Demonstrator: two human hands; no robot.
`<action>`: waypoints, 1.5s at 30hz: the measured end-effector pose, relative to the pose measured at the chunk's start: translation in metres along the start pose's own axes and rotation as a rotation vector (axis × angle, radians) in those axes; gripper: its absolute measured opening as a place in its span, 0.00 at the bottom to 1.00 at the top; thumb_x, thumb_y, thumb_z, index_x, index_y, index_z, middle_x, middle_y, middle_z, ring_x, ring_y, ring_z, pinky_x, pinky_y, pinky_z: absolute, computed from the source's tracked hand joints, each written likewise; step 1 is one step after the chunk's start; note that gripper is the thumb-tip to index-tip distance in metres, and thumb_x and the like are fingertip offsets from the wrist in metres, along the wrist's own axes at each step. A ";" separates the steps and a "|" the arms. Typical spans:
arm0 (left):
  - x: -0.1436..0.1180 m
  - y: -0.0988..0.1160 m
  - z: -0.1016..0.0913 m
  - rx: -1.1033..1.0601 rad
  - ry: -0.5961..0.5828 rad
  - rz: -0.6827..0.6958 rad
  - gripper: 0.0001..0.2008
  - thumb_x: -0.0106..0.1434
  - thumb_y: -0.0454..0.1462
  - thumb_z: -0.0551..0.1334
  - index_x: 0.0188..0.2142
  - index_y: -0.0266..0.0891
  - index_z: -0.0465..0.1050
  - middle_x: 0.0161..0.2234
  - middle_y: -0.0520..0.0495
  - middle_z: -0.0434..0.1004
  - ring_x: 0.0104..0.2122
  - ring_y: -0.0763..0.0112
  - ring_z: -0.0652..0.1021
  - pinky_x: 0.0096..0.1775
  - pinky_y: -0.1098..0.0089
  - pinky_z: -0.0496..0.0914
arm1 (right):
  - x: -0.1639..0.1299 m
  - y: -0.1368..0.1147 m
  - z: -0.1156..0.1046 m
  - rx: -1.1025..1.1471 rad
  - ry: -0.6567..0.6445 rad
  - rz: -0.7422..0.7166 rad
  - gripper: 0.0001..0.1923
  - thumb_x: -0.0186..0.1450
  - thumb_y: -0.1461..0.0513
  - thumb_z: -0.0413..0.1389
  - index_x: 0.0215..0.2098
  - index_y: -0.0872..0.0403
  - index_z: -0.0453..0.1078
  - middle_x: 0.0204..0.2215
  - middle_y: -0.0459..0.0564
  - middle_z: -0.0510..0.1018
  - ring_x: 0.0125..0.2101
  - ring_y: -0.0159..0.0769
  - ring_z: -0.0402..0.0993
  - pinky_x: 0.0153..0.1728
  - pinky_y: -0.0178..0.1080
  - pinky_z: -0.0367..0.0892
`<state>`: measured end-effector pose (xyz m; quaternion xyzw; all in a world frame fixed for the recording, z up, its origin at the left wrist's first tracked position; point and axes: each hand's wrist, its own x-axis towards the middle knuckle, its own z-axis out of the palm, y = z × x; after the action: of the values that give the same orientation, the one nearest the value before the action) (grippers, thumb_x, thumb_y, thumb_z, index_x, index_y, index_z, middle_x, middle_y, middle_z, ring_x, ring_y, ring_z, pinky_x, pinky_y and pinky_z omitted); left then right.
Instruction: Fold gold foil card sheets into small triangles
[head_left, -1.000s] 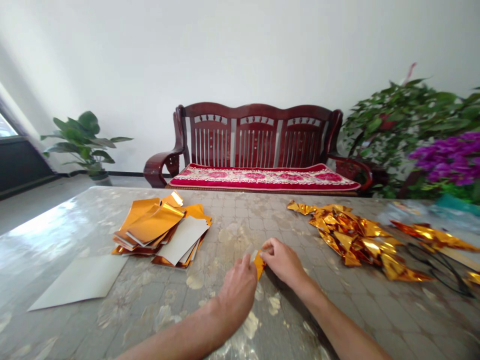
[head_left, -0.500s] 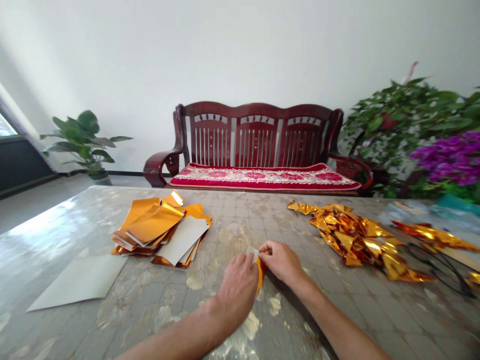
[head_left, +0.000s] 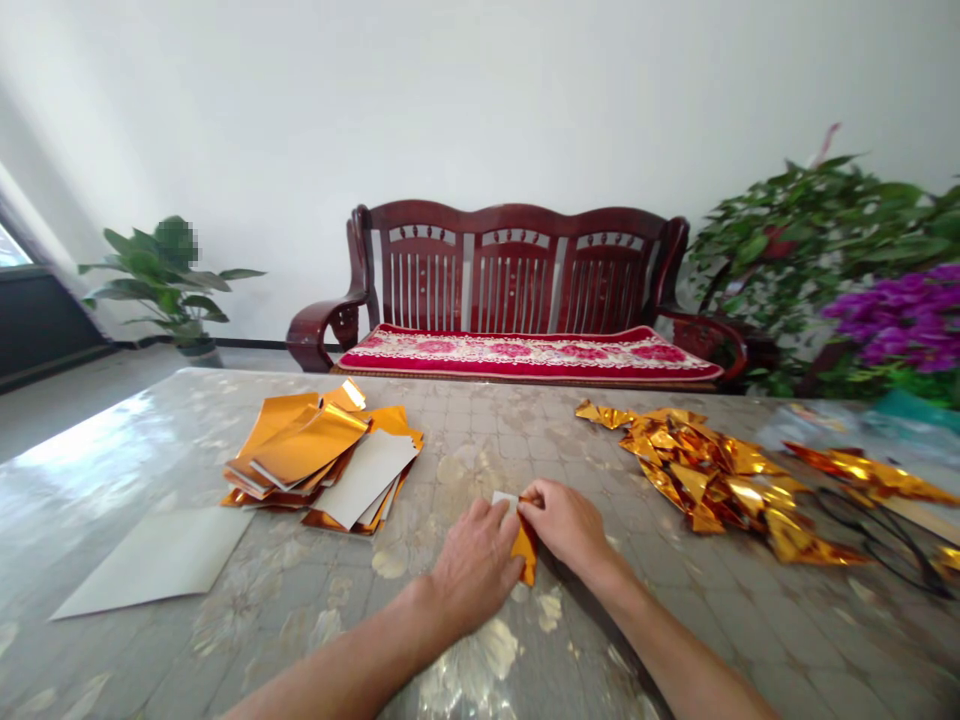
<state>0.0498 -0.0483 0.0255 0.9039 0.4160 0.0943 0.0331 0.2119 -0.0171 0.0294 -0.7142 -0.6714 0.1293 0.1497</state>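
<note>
A small gold foil paper (head_left: 524,549), white on its back, lies folded on the table between my two hands. My left hand (head_left: 472,565) presses on its left side with closed fingers. My right hand (head_left: 566,523) pinches its top edge between thumb and fingertips. Most of the paper is hidden under the hands; only an orange-gold strip and a white corner show.
A stack of flat gold and white sheets (head_left: 319,462) lies at the left, with one white sheet (head_left: 157,560) nearer me. A heap of folded gold pieces (head_left: 712,478) lies at the right, with black scissors (head_left: 881,535) beyond. A wooden bench (head_left: 517,300) and potted plants (head_left: 840,260) stand behind the table.
Both hands have shifted slightly on the gold paper, and the left hand has flattened down over it. More of the gold strip shows below the hands now.
</note>
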 end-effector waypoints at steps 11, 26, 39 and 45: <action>-0.005 -0.008 -0.013 -0.065 -0.035 -0.032 0.14 0.64 0.45 0.60 0.47 0.43 0.66 0.50 0.47 0.69 0.48 0.61 0.69 0.53 0.61 0.64 | -0.012 0.003 0.016 -0.118 0.214 -0.271 0.06 0.66 0.63 0.54 0.34 0.49 0.73 0.34 0.46 0.77 0.40 0.35 0.71 0.37 0.35 0.58; -0.003 -0.023 -0.017 -0.032 -0.093 -0.003 0.18 0.62 0.45 0.60 0.50 0.44 0.65 0.54 0.47 0.69 0.48 0.60 0.73 0.52 0.62 0.66 | -0.019 0.003 0.016 -0.283 0.266 -0.448 0.10 0.68 0.67 0.52 0.31 0.51 0.73 0.32 0.48 0.74 0.37 0.37 0.66 0.37 0.37 0.54; -0.003 -0.030 -0.016 -0.048 -0.089 0.045 0.18 0.62 0.44 0.60 0.51 0.45 0.64 0.59 0.48 0.67 0.49 0.60 0.74 0.52 0.61 0.66 | -0.023 0.004 0.020 -0.350 0.268 -0.497 0.07 0.67 0.67 0.55 0.33 0.51 0.73 0.32 0.49 0.74 0.37 0.39 0.66 0.38 0.39 0.54; -0.002 -0.037 -0.014 -0.078 -0.078 0.082 0.20 0.61 0.43 0.60 0.52 0.44 0.63 0.62 0.47 0.65 0.52 0.57 0.74 0.53 0.60 0.68 | -0.023 0.003 0.019 -0.341 0.262 -0.478 0.07 0.67 0.66 0.55 0.33 0.51 0.73 0.32 0.49 0.74 0.37 0.38 0.67 0.37 0.38 0.55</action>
<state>0.0182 -0.0263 0.0335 0.9212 0.3730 0.0765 0.0808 0.2054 -0.0389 0.0100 -0.5615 -0.8072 -0.1170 0.1393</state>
